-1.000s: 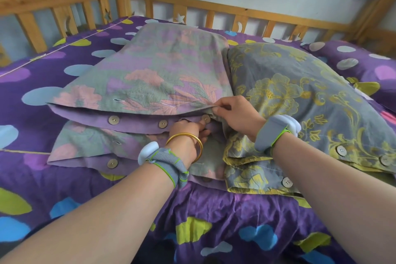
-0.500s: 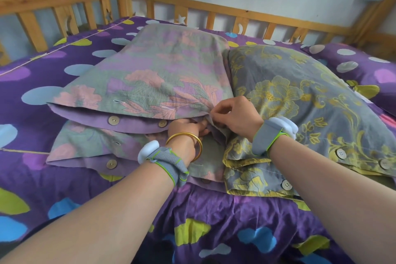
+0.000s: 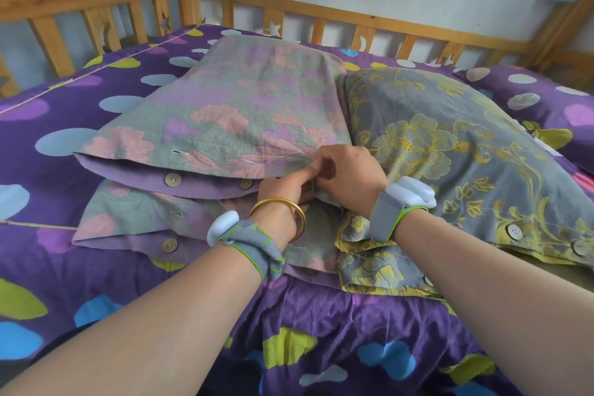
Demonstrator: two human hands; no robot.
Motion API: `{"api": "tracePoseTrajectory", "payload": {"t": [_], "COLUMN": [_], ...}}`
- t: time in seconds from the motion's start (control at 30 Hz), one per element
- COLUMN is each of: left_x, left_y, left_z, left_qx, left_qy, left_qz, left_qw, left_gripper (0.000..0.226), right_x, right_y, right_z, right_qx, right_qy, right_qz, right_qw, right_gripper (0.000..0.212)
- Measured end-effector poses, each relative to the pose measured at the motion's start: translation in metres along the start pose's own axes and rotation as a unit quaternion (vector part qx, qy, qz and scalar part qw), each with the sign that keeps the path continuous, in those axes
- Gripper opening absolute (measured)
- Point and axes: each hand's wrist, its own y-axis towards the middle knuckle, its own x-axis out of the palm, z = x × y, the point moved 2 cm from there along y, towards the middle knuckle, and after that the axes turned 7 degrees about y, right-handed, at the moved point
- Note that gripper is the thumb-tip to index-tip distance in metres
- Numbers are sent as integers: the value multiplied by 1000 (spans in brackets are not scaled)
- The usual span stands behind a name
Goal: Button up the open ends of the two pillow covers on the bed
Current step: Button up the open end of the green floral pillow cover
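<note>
A pink and green floral pillow cover [image 3: 231, 109] lies on the left, its open end towards me with round buttons [image 3: 173, 179] on the purple inner flap. A grey cover with yellow flowers [image 3: 450, 145] lies beside it on the right, with buttons [image 3: 513, 231] along its near edge. My left hand [image 3: 283, 190] and my right hand [image 3: 347, 173] meet at the right corner of the pink cover's open end. Both pinch the fabric edge there. The button between the fingers is hidden.
The purple bedspread [image 3: 321, 331] with coloured blobs covers the bed. A wooden rail [image 3: 353, 22] runs along the far side and the left. A purple pillow [image 3: 546, 100] lies at the far right.
My left hand rose from under the flap and closed in against my right hand at the corner. The corner button seen earlier is now covered by the fingers.
</note>
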Motion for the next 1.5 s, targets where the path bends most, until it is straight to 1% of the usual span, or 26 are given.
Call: {"api": "tracePoseTrajectory", "payload": {"t": [0.1,0.17,0.2,0.23,0.27,0.3,0.33,0.4,0.47,0.5,0.57,0.67,0.7,0.77,0.8,0.9,0.97,1.0,1.07,1.13,1.2,1.23,1.3,1.37,1.4,1.5], "left_x": [-1,-3,-5,-6,-7,-9,-10,-11,-11,-10,-9,-7,-7,-7,-7,-8,-8,-9,-14,-23,-33,-37,-44,-56,-59,-73], "left_y": [-2,-1,1,7,14,24,42,56,44,40,27,16,16,16,16,7,2,-2,-5,-3,1,2,3,4,4,10], "left_z": [-1,-3,-4,-7,-10,-15,-25,-33,-25,-23,-16,-10,-10,-11,-11,-9,-9,-8,-4,-3,-3,-4,-3,0,0,3], "left_qx": [-12,-14,-12,-9,-5,-3,2,11,22,27,31,41,48,56,56,31,1,-7,-5,6,22,25,33,42,42,28], "left_qy": [-16,-22,-19,-14,-5,6,10,26,33,31,30,22,17,24,24,-28,-80,-108,-152,-165,-169,-167,-159,-146,-139,-103], "left_qz": [-4,8,10,15,20,26,32,36,35,38,44,38,38,36,34,15,8,3,4,23,47,56,79,108,115,104], "left_qw": [1000,1000,1000,1000,1000,1000,999,999,999,998,998,998,998,997,998,999,997,994,988,986,984,984,984,982,983,989], "left_gripper": [46,40,42,50,62,75,82,75,69,67,65,43,42,50,49,24,17,17,31,42,44,43,35,18,12,19], "right_x": [2,1,1,0,-1,-1,-2,-1,-1,-1,0,2,2,2,3,3,4,5,6,7,10,10,10,12,13,24], "right_y": [-1,-3,-3,-4,-4,-4,-4,-5,-6,-6,-4,-2,-2,-3,-2,-2,-3,-3,-4,-4,-2,0,5,10,11,17], "right_z": [1,5,7,9,10,12,12,13,12,11,10,10,10,11,12,13,14,14,14,12,12,13,9,-4,-12,-42], "right_qx": [-34,-33,-25,-8,19,51,82,144,202,222,244,267,276,291,296,295,275,261,237,225,221,209,161,100,66,-38], "right_qy": [-1,22,35,58,100,156,217,328,403,422,435,447,454,463,464,449,421,405,375,356,345,326,252,215,217,211], "right_qz": [9,6,9,13,15,11,4,-12,-29,-35,-35,-31,-33,-40,-43,-52,-64,-67,-63,-51,-23,5,69,98,98,68], "right_qw": [999,999,999,998,995,986,973,934,892,878,866,853,847,836,834,842,862,874,894,905,912,922,952,966,969,974], "right_gripper": [11,10,10,10,9,9,9,9,6,5,4,8,12,16,17,15,9,7,6,5,6,7,9,8,7,6]}}
